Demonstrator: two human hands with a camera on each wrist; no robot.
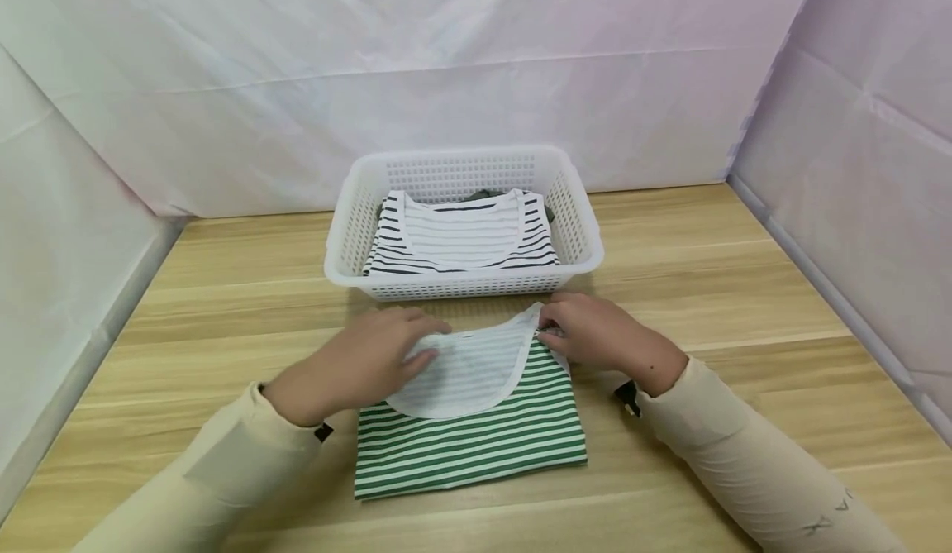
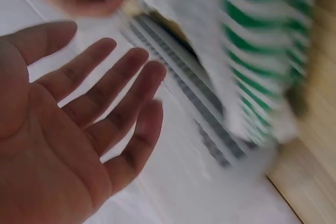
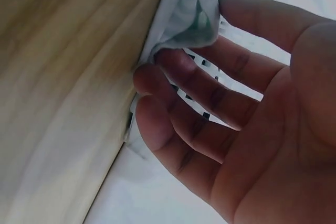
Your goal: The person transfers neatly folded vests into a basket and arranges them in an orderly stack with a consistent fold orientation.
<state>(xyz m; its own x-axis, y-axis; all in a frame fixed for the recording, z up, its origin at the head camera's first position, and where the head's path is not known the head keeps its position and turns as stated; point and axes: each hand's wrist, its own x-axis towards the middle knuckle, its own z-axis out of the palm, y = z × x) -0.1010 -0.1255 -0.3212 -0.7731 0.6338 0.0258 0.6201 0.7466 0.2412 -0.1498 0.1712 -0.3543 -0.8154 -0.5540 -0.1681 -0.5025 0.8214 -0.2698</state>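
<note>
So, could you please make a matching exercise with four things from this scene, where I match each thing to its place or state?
Things:
1. green striped shirt
2. black striped shirt
3. left hand
4. right hand

Places or states:
a. inside the white basket
b. pinching the collar edge
c. folded on the wooden table
d. fingers flat on the neckline

Pairs: 1-c, 2-a, 3-d, 4-b

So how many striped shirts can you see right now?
2: a green-striped shirt folded on the table under both hands, and a black-striped shirt in the white basket. Something dark beneath it may be another garment.
</note>
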